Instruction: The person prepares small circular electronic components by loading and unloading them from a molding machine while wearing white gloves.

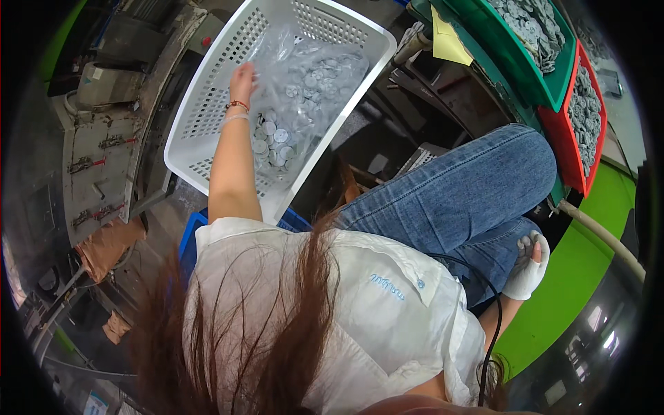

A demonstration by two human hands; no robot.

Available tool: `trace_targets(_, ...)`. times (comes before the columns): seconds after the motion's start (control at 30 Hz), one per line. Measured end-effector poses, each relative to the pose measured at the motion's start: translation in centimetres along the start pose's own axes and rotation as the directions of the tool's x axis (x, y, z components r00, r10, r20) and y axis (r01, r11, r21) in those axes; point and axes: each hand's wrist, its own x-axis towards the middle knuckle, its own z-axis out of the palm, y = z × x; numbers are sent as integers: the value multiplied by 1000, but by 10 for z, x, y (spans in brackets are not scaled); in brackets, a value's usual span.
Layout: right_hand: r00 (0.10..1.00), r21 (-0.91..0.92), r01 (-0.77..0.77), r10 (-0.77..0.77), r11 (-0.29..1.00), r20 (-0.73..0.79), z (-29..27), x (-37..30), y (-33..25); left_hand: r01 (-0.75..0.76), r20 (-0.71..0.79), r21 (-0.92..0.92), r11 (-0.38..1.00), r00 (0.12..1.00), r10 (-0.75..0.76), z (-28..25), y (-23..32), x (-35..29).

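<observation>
My left hand (pixel 242 84) reaches over a white perforated plastic basket (pixel 200 131), its fingers closed at the edge of a clear plastic bag (pixel 273 52). Inside the bag lie many round, flat silvery metal discs (pixel 274 144); part of them shows through the crumpled film. A bracelet and a clear band circle the left wrist. My right hand (pixel 528 268), in a white glove with bare fingertips, is beside my jeans-clad leg. Its fingers curl inward, and whatever they may hold is hidden.
At the upper right, a green bin (pixel 557 83) and a red bin (pixel 575 155) hold many grey metal pieces. A yellow paper (pixel 449 40) hangs by the green bin. Metal machinery (pixel 97 166) stands on the left. Beneath the basket is a blue crate (pixel 188 238).
</observation>
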Motion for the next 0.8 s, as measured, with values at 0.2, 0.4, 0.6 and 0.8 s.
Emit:
trace_targets(0.2,1000,14,-30,30,999,4,-6,-5,4,-216,154,954,210,949,276,-17,-70,45)
trace_targets(0.4,999,1,-51,51,999,-18,-15,-11,1,-96,9,931,353,971,240,-10,-31,16)
trace_targets(0.6,997,5,35,-35,999,64,4,6,-13,-530,5,695,486,679,734,-14,101,-81)
trace_targets(0.8,905,-65,202,-160,977,395,103,9,-80,-799,245,231,555,600,761,41,193,-232)
